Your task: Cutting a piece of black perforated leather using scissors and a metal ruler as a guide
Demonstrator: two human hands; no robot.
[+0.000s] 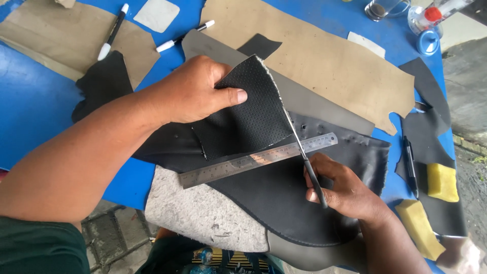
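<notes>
My left hand [195,91] pinches a piece of black perforated leather [248,119] and lifts its edge up off the table. My right hand [342,190] grips a pair of scissors [304,155] whose blades run up along the right edge of that piece. A steel ruler [253,161] lies slantwise across a larger black leather sheet [284,198] underneath. That sheet rests on a grey felt pad [198,213] at the table's near edge.
The blue table [35,101] also carries tan paper patterns [329,61], a grey sheet [319,106], black leather scraps [101,83], two white markers [112,31], a black pen [410,165], yellow sponges [440,181], and a glass jar and small bottle [423,20] at the far right.
</notes>
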